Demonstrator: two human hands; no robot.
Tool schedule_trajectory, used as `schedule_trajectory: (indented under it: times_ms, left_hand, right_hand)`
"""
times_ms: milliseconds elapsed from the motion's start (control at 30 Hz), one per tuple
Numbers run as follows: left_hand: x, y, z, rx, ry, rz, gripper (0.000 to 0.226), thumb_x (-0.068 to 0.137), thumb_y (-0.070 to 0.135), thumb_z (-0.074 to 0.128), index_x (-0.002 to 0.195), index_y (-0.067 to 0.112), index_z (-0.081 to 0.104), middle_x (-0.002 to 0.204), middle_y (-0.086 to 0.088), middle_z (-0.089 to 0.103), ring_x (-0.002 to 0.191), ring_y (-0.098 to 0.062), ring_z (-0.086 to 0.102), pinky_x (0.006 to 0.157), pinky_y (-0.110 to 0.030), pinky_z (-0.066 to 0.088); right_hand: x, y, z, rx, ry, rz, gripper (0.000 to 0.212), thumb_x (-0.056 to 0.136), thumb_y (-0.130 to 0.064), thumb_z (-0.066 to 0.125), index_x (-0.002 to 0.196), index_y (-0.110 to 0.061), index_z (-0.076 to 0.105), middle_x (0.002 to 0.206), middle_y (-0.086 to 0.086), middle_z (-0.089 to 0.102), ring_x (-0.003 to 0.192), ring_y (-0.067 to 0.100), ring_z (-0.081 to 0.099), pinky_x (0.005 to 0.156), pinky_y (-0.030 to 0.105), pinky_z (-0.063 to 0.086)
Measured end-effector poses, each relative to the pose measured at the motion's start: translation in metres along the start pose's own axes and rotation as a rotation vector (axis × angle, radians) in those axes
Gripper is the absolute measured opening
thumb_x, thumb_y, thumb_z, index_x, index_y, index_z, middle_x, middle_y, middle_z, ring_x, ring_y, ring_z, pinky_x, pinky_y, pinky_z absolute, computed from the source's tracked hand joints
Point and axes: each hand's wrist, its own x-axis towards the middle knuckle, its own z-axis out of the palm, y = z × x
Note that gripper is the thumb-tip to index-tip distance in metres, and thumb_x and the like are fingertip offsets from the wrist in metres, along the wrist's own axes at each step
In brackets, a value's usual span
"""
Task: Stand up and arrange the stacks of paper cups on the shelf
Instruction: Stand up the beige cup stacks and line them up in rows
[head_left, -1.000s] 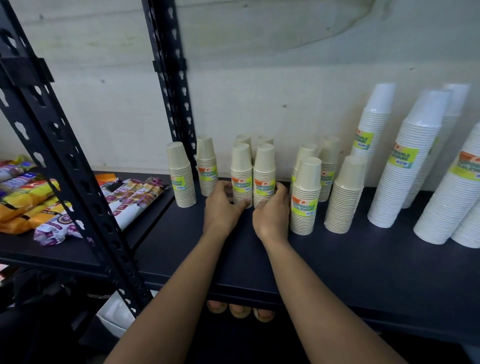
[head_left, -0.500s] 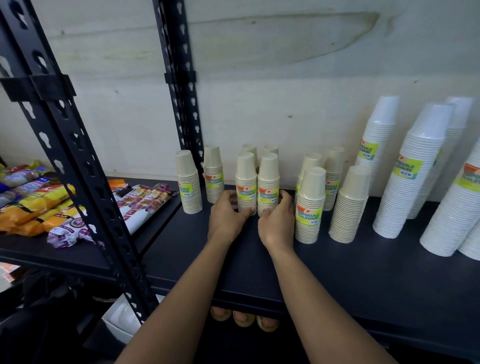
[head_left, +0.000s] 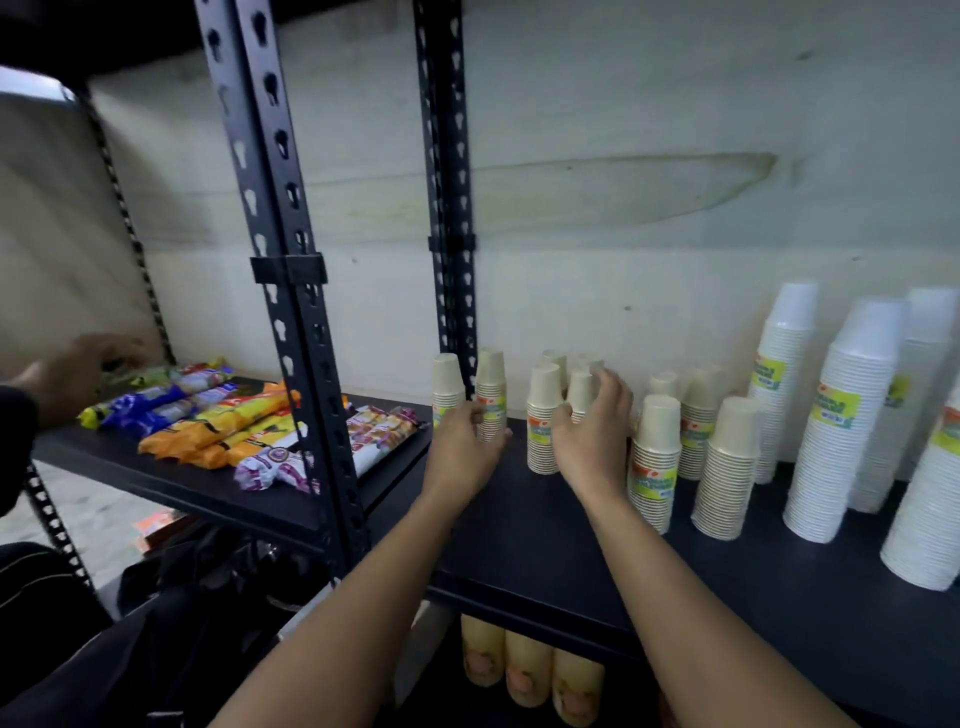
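left hand (head_left: 464, 451): fingers loosely round beige cup stack (head_left: 490, 396) by post
right hand (head_left: 592, 431): fingers spread, touching middle stack (head_left: 580, 392)
shelf (head_left: 545, 540): stacks upright
tip: grip low, slide

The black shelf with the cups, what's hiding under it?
Under the shelf, three yellowish cup stacks poke out, tops hidden by its front edge. Beyond them it is too dark to tell.

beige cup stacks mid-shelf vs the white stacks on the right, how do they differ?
The beige cup stacks are short and tan; the white cup stacks are much taller and white. The beige ones stand by the black upright post, the white ones further right. Both kinds stand upside down on the dark shelf and carry yellow-green labels.
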Motion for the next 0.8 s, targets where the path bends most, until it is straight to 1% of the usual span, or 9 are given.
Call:
schedule_trajectory:
  times_ms: [133, 233, 367, 433, 533, 567, 633, 700, 800]
  left_hand:
    - [0.003, 0.015, -0.041, 0.110, 0.077, 0.041, 0.046, 0.087, 0.036, 0.076, 0.125, 0.015, 0.061, 0.120, -0.005, 0.060, 0.111, -0.019, 0.059, 0.094, -0.032, 0.048]
    - [0.006, 0.017, -0.062, 0.107, 0.117, 0.028, 0.050, 0.086, 0.036, 0.076, 0.128, 0.015, 0.060, 0.124, -0.005, 0.057, 0.114, -0.018, 0.059, 0.097, -0.033, 0.049]
    - [0.008, 0.010, -0.073, 0.081, 0.122, -0.041, 0.056, 0.084, 0.035, 0.076, 0.132, 0.015, 0.055, 0.128, -0.005, 0.053, 0.117, -0.017, 0.057, 0.099, -0.035, 0.050]
    - [0.010, 0.002, -0.071, 0.061, 0.112, -0.083, 0.062, 0.084, 0.036, 0.077, 0.136, 0.016, 0.050, 0.130, -0.006, 0.052, 0.117, -0.018, 0.057, 0.098, -0.037, 0.050]
    - [0.014, -0.015, -0.061, 0.034, 0.066, -0.158, 0.069, 0.084, 0.035, 0.078, 0.141, 0.015, 0.045, 0.131, -0.006, 0.051, 0.102, -0.017, 0.060, 0.089, -0.034, 0.051]
    - [0.017, -0.021, -0.056, 0.017, 0.043, -0.177, 0.070, 0.084, 0.035, 0.078, 0.141, 0.015, 0.044, 0.131, -0.005, 0.051, 0.100, -0.016, 0.061, 0.089, -0.035, 0.053]
    - [0.024, -0.035, -0.045, -0.008, 0.028, -0.207, 0.070, 0.082, 0.037, 0.080, 0.139, 0.015, 0.046, 0.132, -0.005, 0.053, 0.105, -0.017, 0.062, 0.094, -0.041, 0.054]
    - [0.029, -0.046, -0.035, -0.014, 0.033, -0.227, 0.067, 0.082, 0.038, 0.080, 0.135, 0.014, 0.047, 0.128, -0.005, 0.055, 0.111, -0.020, 0.061, 0.096, -0.042, 0.053]
    - [0.037, -0.060, -0.021, -0.065, 0.011, -0.250, 0.067, 0.083, 0.035, 0.078, 0.137, 0.017, 0.044, 0.130, -0.005, 0.053, 0.119, -0.022, 0.057, 0.097, -0.040, 0.051]
  right_hand:
    - [0.012, -0.026, -0.006, 0.011, -0.136, -0.069, 0.048, 0.090, -0.015, 0.061, 0.136, -0.016, 0.047, 0.142, 0.003, 0.041, 0.130, 0.022, 0.048, 0.106, 0.029, 0.039]
    - [0.020, -0.043, -0.001, -0.006, -0.224, -0.135, 0.044, 0.093, -0.018, 0.061, 0.136, -0.017, 0.050, 0.142, 0.004, 0.042, 0.131, 0.020, 0.046, 0.100, 0.020, 0.034]
    - [0.028, -0.066, 0.016, -0.007, -0.328, -0.185, 0.044, 0.094, -0.018, 0.058, 0.137, -0.018, 0.048, 0.143, 0.005, 0.043, 0.131, 0.021, 0.047, 0.101, 0.025, 0.037]
    - [0.032, -0.074, 0.030, 0.003, -0.382, -0.163, 0.046, 0.096, -0.017, 0.056, 0.141, -0.016, 0.046, 0.145, 0.007, 0.042, 0.133, 0.021, 0.046, 0.102, 0.025, 0.035]
    - [0.034, -0.074, 0.055, 0.005, -0.436, -0.066, 0.051, 0.099, -0.015, 0.052, 0.148, -0.015, 0.039, 0.150, 0.009, 0.036, 0.135, 0.024, 0.044, 0.104, 0.027, 0.035]
    - [0.035, -0.072, 0.064, -0.004, -0.446, -0.030, 0.054, 0.099, -0.014, 0.050, 0.150, -0.015, 0.035, 0.152, 0.010, 0.033, 0.136, 0.026, 0.043, 0.104, 0.028, 0.036]
    - [0.036, -0.066, 0.081, -0.018, -0.455, 0.030, 0.060, 0.097, -0.011, 0.048, 0.153, -0.013, 0.029, 0.156, 0.012, 0.026, 0.141, 0.028, 0.037, 0.110, 0.034, 0.034]
    - [0.038, -0.059, 0.093, -0.015, -0.448, 0.065, 0.062, 0.096, -0.010, 0.048, 0.154, -0.012, 0.027, 0.158, 0.012, 0.021, 0.144, 0.030, 0.032, 0.115, 0.037, 0.031]
    - [0.047, -0.046, 0.109, -0.003, -0.426, 0.128, 0.063, 0.097, -0.012, 0.049, 0.155, -0.015, 0.025, 0.163, 0.009, 0.011, 0.146, 0.031, 0.032, 0.114, 0.037, 0.033]
